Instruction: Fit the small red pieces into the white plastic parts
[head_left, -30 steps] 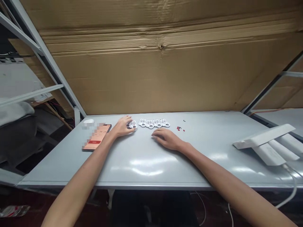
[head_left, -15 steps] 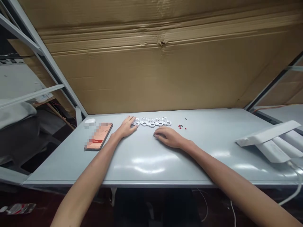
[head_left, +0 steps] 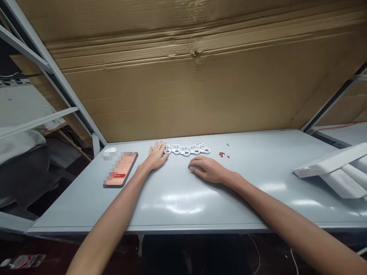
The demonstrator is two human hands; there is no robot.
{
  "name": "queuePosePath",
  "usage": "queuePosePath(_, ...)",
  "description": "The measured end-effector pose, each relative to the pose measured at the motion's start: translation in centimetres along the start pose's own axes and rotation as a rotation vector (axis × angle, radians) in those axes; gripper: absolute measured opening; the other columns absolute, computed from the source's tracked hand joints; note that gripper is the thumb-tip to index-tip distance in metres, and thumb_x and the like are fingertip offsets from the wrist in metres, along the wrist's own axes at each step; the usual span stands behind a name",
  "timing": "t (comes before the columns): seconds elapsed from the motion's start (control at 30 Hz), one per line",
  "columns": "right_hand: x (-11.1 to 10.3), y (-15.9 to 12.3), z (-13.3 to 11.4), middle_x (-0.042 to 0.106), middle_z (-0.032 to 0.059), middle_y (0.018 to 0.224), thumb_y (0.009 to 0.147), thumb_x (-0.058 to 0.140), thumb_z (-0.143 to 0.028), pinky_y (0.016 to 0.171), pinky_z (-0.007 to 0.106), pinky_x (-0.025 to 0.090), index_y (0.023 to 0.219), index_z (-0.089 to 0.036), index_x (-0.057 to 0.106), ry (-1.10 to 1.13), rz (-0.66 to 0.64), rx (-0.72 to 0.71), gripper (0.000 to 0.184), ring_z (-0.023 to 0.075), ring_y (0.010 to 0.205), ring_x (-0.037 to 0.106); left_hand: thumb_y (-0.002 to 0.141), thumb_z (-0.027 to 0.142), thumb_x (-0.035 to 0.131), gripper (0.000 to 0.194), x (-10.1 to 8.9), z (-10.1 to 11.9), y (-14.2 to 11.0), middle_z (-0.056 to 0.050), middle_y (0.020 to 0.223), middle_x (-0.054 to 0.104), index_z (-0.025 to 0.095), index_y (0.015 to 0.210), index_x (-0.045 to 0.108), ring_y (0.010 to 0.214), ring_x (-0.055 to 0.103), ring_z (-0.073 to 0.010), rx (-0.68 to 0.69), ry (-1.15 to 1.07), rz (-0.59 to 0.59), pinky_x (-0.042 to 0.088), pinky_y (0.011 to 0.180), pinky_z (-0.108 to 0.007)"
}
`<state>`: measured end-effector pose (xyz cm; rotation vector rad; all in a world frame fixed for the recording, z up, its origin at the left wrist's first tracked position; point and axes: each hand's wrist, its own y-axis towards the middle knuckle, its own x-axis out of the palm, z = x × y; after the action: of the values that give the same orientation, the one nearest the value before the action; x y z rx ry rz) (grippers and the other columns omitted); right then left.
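Five white perforated plates [head_left: 185, 151] lie in a row on the desk [head_left: 86, 206], head view; probably light and stiff, best taken by their rims. Left hand [head_left: 156, 157] lies flat, fingers spread, just beside the row; right hand [head_left: 207, 170], fingers together, rests nearby, in front.

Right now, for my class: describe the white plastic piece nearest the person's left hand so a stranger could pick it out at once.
On the grey table below the big cardboard sheet, a row of white plastic pieces lies along the far side. Take the end piece nearest the phone: it alone sits at the fingertips of the left hand.
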<state>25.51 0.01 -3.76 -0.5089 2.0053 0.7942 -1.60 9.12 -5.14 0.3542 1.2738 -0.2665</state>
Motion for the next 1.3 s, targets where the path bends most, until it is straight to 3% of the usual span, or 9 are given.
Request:
queuePosePath(0.1, -0.2, -0.1, 0.0, 0.071, 0.01, 0.104, 0.097, 0.047, -0.027, 0.084, 0.039, 0.052, 0.103, -0.021, 0.072, -0.011, 0.003, -0.007, 0.026, 0.024, 0.096, 0.065, 0.098, 0.047, 0.034, 0.064, -0.6, 1.2, -0.9, -0.016, 0.164, 0.014, 0.014, 0.154, 0.028, 0.152, 0.001, -0.0317, 0.039, 0.023, 0.048, 0.007, 0.119, -0.06)
queuePosePath(0.23, -1.0, -0.2, 0.9, 0.072, 0.0104, 0.11, 0.097, 0.046, -0.028, 0.087, 0.041, 0.052, 0.106, -0.022, 0.071, -0.062, 0.108, 0.046, 0.027, 0.0255, 0.101, 0.065, 0.1, 0.044, 0.033, 0.058, -1.2, 3.3, -2.3, -0.012, 0.161, 0.028, 0.017, 0.152, 0.034, 0.152, 0.009, -0.029, 0.198, 0.047, 0.029, 0.006, 0.121, -0.057)
queuePosePath(0.4, -3.3, -0.9, 4.3, 0.072, 0.0106, 0.115, 0.092, 0.048, -0.027, 0.089, 0.043, 0.051, 0.108, -0.021, 0.07, -0.149, 0.338, 0.438, 0.028, 0.0291, 0.106, 0.065, 0.101, 0.042, 0.034, 0.05, -1.3, 4.7, -3.1, -0.008, 0.155, 0.042, 0.021, 0.146, 0.044, 0.151, 0.018, -0.0278, 0.326, 0.032, -0.067, 0.003, 0.121, -0.057)
queuePosePath(0.5, -4.7, -1.8, 6.3, 0.072, 0.0113, 0.116, 0.092, 0.045, -0.027, 0.086, 0.041, 0.05, 0.105, -0.021, 0.07, -0.177, 0.341, 0.658, 0.029, 0.0308, 0.11, 0.064, 0.1, 0.038, 0.037, 0.042, -1.4, 4.7, -3.2, -0.006, 0.145, 0.054, 0.023, 0.136, 0.054, 0.148, 0.028, -0.0271, 0.344, 0.007, -0.024, 0.005, 0.122, -0.056)
queuePosePath(0.6, -5.6, -2.6, 7.5, 0.072, 0.0135, 0.114, 0.089, 0.048, -0.028, 0.077, 0.038, 0.05, 0.1, -0.019, 0.071, -0.16, 0.239, 0.778, 0.027, 0.031, 0.101, 0.066, 0.099, 0.035, 0.04, 0.035, -1.6, 4.8, -3.2, -0.006, 0.129, 0.066, 0.024, 0.122, 0.064, 0.137, 0.046, -0.0267, 0.389, -0.018, 0.031, 0.016, 0.121, -0.053)
queuePosePath(0.7, -5.9, -2.9, 7.8, 0.074, 0.0132, 0.108, 0.085, 0.053, -0.029, 0.073, 0.035, 0.049, 0.09, -0.019, 0.072, -0.125, 0.17, 0.763, 0.022, 0.0282, 0.089, 0.068, 0.098, 0.034, 0.042, 0.032, -1.7, 5.1, -3.2, -0.006, 0.115, 0.072, 0.024, 0.11, 0.069, 0.114, 0.063, -0.0246, 0.474, -0.055, 0.072, 0.035, 0.112, -0.047)
queuePosePath(0.83, -5.8, -2.8, 7.4, 0.074, 0.0087, 0.106, 0.08, 0.061, -0.032, 0.077, 0.034, 0.049, 0.082, -0.022, 0.073, -0.098, 0.101, 0.724, 0.016, 0.0275, 0.094, 0.067, 0.098, 0.033, 0.044, 0.029, -1.5, 5.7, -3.4, -0.004, 0.099, 0.076, 0.024, 0.102, 0.072, 0.094, 0.068, -0.0231, 0.512, -0.075, 0.116, 0.048, 0.097, -0.041)
queuePosePath(1.1, -5.3, -2.4, 6.9, 0.073, 0.0084, 0.11, 0.08, 0.058, -0.026, 0.076, 0.033, 0.048, 0.088, -0.023, 0.073, -0.152, 0.076, 0.793, 0.017, 0.0283, 0.101, 0.065, 0.092, 0.036, 0.055, 0.039, -0.7, 5.2, -3.3, -0.013, 0.134, 0.06, 0.019, 0.127, 0.061, 0.125, 0.054, -0.0293, 0.449, -0.043, 0.168, 0.041, 0.107, -0.045)
queuePosePath(1.3, -5.1, -2.4, 6.8, 0.074, 0.0085, 0.105, 0.081, 0.057, -0.027, 0.071, 0.032, 0.048, 0.084, -0.022, 0.072, -0.154, 0.105, 0.772, 0.017, 0.0275, 0.097, 0.066, 0.092, 0.035, 0.055, 0.035, -0.9, 5.0, -3.2, -0.011, 0.129, 0.063, 0.021, 0.124, 0.062, 0.121, 0.056, -0.0288, 0.417, -0.05, 0.133, 0.042, 0.105, -0.045)
